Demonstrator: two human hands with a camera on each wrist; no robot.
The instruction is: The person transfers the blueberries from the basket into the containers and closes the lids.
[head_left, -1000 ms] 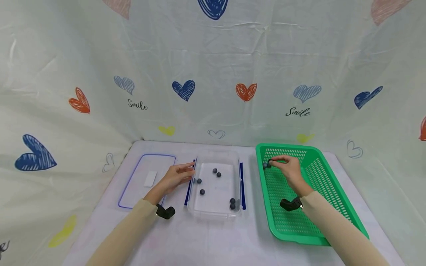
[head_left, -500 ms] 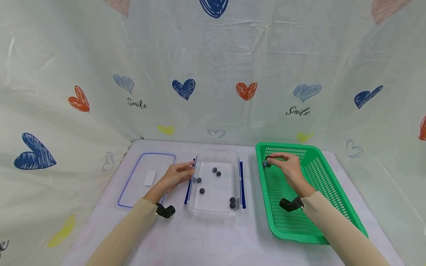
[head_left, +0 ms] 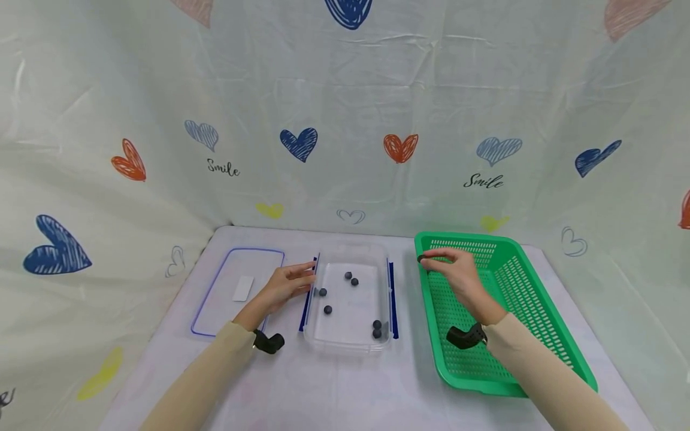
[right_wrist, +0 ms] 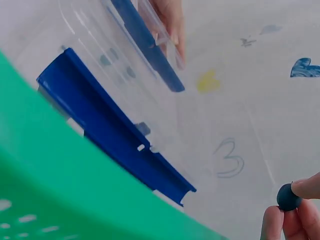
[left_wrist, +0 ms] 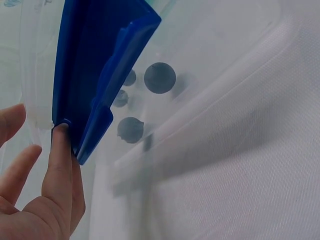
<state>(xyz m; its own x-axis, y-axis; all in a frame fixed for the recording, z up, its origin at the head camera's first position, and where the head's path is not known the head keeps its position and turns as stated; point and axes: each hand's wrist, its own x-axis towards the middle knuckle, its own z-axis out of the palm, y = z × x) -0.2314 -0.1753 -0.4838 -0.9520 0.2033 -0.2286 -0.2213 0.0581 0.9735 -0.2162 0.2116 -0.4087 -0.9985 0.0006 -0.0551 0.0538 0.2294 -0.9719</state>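
My right hand pinches a dark blueberry between thumb and fingertips, at the left rim of the green basket. Left of it stands a clear plastic box with blue side latches folded outward. Several blueberries lie scattered on the box floor. My left hand rests against the box's left side. In the left wrist view one fairly straight finger touches the blue latch, and the other fingers stand apart from it. Any berry behind my right fingers in the basket is hidden.
A clear lid with a blue seal and a white label lies flat left of the box. Behind the white-covered table hangs a curtain printed with hearts. The basket's rim rises between its inside and the box.
My right hand has lifted the blueberry and moved left, from inside the basket to its left rim. The left hand, the box and the berries in it have stayed put.
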